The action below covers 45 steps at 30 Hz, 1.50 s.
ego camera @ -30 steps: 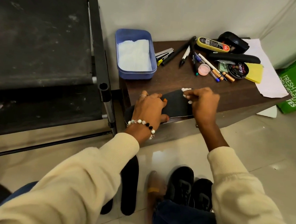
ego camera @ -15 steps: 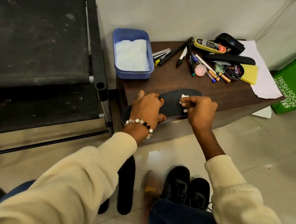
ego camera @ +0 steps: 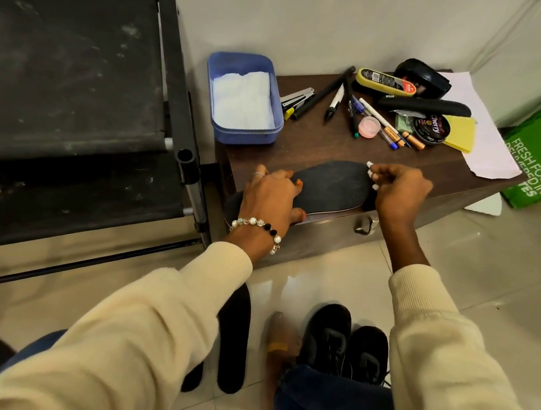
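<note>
Pressing down on the black insole [ego camera: 330, 184], the left hand [ego camera: 271, 198] lies across its heel half, fingers bent over the top and thumb against the near edge. The insole lies flat along the front edge of the brown table [ego camera: 318, 143], heel end overhanging the table's left corner. The right hand [ego camera: 399, 190] pinches a small white piece [ego camera: 369, 173] in its fingertips at the toe end. A blue tub [ego camera: 269, 135] sits at the table's back left.

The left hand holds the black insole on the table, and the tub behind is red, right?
Not quite: the head view shows a blue tub, not red. The left hand does hold the black insole on the table; the right hand pinches a white piece at its tip.
</note>
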Tool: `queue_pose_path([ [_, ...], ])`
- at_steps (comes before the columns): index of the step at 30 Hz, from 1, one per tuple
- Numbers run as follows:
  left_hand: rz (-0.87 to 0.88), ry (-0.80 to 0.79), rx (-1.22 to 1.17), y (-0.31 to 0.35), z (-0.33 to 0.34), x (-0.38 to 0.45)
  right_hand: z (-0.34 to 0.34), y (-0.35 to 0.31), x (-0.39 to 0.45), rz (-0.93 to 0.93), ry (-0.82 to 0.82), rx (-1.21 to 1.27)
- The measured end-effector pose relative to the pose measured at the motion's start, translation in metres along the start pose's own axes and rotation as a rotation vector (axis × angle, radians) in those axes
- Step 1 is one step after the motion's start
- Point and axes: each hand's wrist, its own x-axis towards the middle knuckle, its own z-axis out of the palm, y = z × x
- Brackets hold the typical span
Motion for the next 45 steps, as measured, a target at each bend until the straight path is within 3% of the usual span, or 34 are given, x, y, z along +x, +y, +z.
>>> queue_pose_path([
  [3,-0.006,0.004,-0.009,0.0,0.0,0.001,-0.001,-0.002,-0.005,0.001,-0.129,-0.117],
  [14,-0.012,-0.018,0.019,0.002,-0.003,0.0,-0.021,-0.022,-0.038,-0.022,-0.419,-0.076],
  [18,0.007,-0.015,0.01,0.0,-0.003,0.001,-0.024,-0.016,-0.024,-0.016,-0.211,0.05],
  [21,0.001,-0.016,-0.018,0.001,-0.001,0.002,-0.02,-0.018,-0.018,0.018,-0.135,-0.019],
  [24,-0.011,-0.011,-0.029,0.0,0.0,0.002,-0.014,-0.022,-0.025,-0.034,-0.201,-0.074],
  [28,-0.016,-0.015,-0.018,0.002,-0.003,0.001,-0.012,-0.028,-0.033,-0.081,-0.423,-0.104],
  [30,-0.011,-0.017,-0.02,0.001,-0.003,0.001,-0.015,-0.029,-0.029,-0.026,-0.492,-0.119],
  [34,-0.004,-0.018,-0.034,0.0,-0.003,-0.001,-0.014,-0.02,-0.02,-0.018,-0.242,-0.154],
  [37,-0.006,-0.02,-0.03,0.0,-0.003,0.001,-0.007,-0.018,-0.034,-0.113,-0.179,-0.301],
  [45,-0.002,-0.023,-0.022,-0.001,-0.001,0.003,-0.015,-0.035,-0.057,-0.21,-0.441,-0.097],
])
